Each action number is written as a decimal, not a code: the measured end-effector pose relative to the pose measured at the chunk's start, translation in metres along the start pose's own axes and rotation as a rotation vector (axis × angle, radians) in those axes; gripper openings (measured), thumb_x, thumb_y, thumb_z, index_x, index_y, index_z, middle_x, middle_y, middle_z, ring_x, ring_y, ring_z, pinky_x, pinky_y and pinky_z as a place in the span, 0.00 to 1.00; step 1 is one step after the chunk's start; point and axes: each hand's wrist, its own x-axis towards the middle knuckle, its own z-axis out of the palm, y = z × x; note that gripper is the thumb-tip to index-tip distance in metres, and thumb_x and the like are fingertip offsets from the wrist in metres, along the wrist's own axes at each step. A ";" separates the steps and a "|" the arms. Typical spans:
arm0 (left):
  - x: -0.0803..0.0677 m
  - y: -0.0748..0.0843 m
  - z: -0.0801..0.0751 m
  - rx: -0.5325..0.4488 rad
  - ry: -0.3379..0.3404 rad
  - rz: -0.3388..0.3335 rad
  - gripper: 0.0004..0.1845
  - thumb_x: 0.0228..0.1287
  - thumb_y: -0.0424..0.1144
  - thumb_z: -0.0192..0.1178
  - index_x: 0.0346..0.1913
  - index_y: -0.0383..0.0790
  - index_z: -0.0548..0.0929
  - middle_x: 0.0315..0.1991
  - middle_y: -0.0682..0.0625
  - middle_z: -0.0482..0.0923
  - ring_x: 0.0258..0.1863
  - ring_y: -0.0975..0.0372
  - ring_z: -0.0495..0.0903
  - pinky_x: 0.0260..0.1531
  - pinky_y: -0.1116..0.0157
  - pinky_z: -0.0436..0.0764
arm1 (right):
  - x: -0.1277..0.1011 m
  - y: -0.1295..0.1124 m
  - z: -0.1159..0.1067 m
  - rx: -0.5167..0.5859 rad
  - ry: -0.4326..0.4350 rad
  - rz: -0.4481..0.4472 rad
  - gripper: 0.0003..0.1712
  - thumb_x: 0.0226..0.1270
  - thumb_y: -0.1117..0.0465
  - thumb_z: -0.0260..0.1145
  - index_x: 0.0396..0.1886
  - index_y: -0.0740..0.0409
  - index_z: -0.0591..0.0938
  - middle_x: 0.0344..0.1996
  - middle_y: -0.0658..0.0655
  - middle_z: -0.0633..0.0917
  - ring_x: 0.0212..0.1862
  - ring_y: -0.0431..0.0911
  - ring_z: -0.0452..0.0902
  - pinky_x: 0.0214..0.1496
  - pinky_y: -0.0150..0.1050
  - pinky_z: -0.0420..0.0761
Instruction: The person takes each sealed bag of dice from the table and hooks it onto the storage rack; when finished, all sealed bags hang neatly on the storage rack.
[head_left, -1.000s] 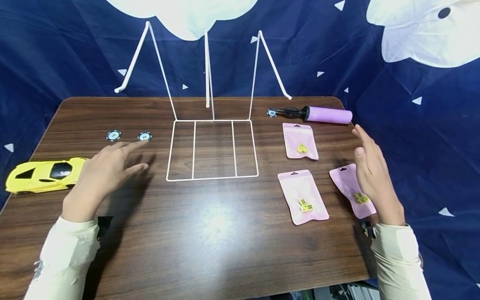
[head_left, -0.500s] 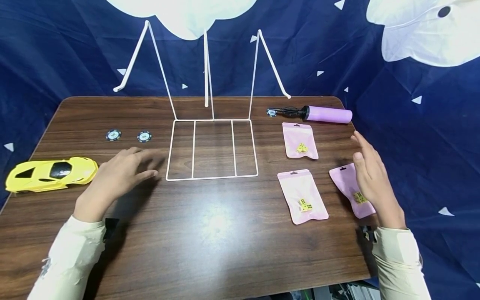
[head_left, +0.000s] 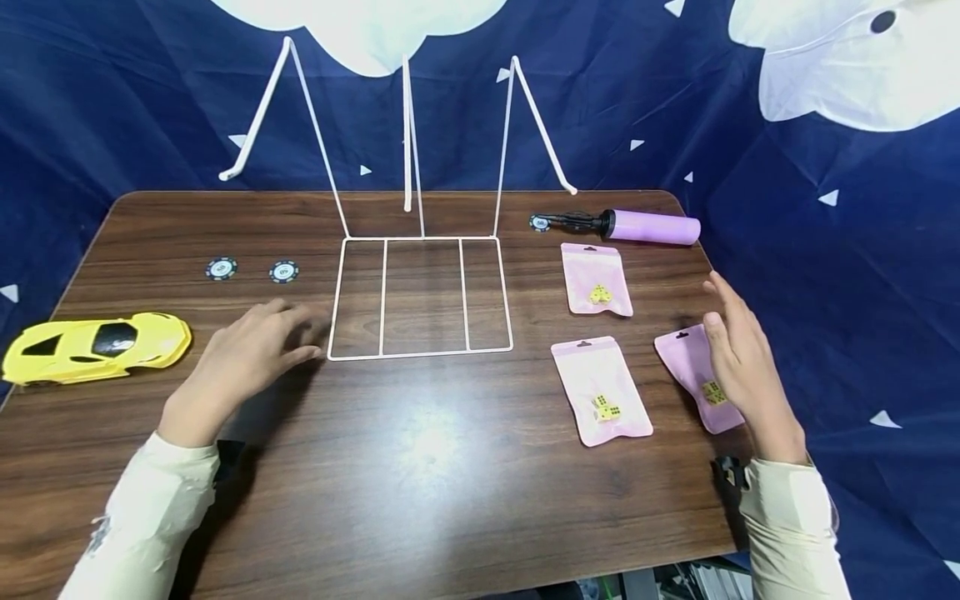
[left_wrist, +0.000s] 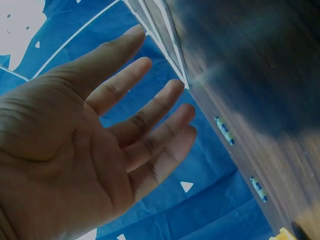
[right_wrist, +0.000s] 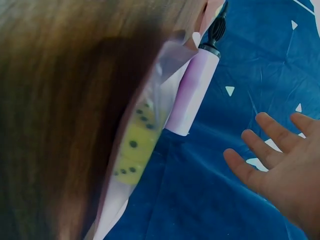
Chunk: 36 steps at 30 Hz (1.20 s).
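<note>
Pink bag (head_left: 701, 379) lies under my open right hand (head_left: 742, 367), not gripped. My left hand (head_left: 243, 354) hovers open beside the wire rack (head_left: 420, 296); nothing is placed yet.

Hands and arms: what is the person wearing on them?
Both arms have long, pale cream sleeves down to the wrists. A small black strap or clip sits by each cuff. The left hand and right hand are bare: no gloves, no rings visible.

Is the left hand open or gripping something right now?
Open. The left hand hovers with straight, spread fingers beside the white wire rack, holding nothing.
</note>
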 end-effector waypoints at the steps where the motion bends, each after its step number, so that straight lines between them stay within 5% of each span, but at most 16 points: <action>1: 0.001 0.001 0.001 -0.003 -0.007 0.002 0.30 0.74 0.46 0.72 0.72 0.37 0.78 0.66 0.29 0.76 0.66 0.32 0.75 0.50 0.25 0.76 | -0.001 0.001 -0.001 -0.005 0.000 0.005 0.32 0.92 0.48 0.48 0.86 0.58 0.64 0.76 0.71 0.73 0.77 0.72 0.64 0.79 0.66 0.57; 13: 0.004 0.003 0.009 -0.036 -0.031 0.043 0.23 0.72 0.41 0.74 0.66 0.39 0.83 0.55 0.37 0.82 0.56 0.41 0.82 0.45 0.33 0.80 | -0.014 0.014 -0.008 -0.060 -0.046 0.099 0.30 0.90 0.57 0.53 0.84 0.60 0.66 0.75 0.74 0.71 0.75 0.73 0.65 0.78 0.68 0.59; 18: 0.007 0.004 0.010 -0.053 -0.043 0.050 0.21 0.72 0.39 0.74 0.62 0.38 0.85 0.50 0.40 0.84 0.50 0.45 0.84 0.43 0.37 0.81 | -0.019 0.020 -0.012 -0.079 -0.043 0.110 0.30 0.87 0.62 0.55 0.82 0.63 0.67 0.75 0.74 0.71 0.76 0.72 0.65 0.82 0.51 0.58; 23: 0.009 0.005 0.011 -0.061 -0.043 0.047 0.20 0.72 0.39 0.74 0.62 0.39 0.85 0.50 0.40 0.84 0.50 0.46 0.84 0.43 0.39 0.81 | -0.020 0.024 -0.016 -0.095 -0.026 0.102 0.29 0.85 0.64 0.56 0.81 0.63 0.69 0.71 0.75 0.75 0.68 0.71 0.71 0.72 0.30 0.60; 31: 0.008 0.003 0.011 -0.060 -0.037 0.049 0.18 0.72 0.38 0.74 0.61 0.38 0.85 0.45 0.44 0.82 0.44 0.51 0.82 0.39 0.42 0.80 | -0.024 0.025 -0.022 -0.149 -0.003 0.127 0.33 0.73 0.74 0.54 0.78 0.64 0.72 0.68 0.72 0.78 0.65 0.69 0.75 0.70 0.31 0.64; 36: 0.011 0.002 0.013 -0.065 -0.032 0.064 0.16 0.72 0.37 0.74 0.59 0.39 0.86 0.43 0.46 0.82 0.42 0.52 0.82 0.38 0.43 0.80 | -0.033 0.031 -0.027 -0.172 -0.018 0.148 0.28 0.74 0.74 0.58 0.73 0.69 0.74 0.64 0.74 0.80 0.62 0.71 0.77 0.64 0.24 0.63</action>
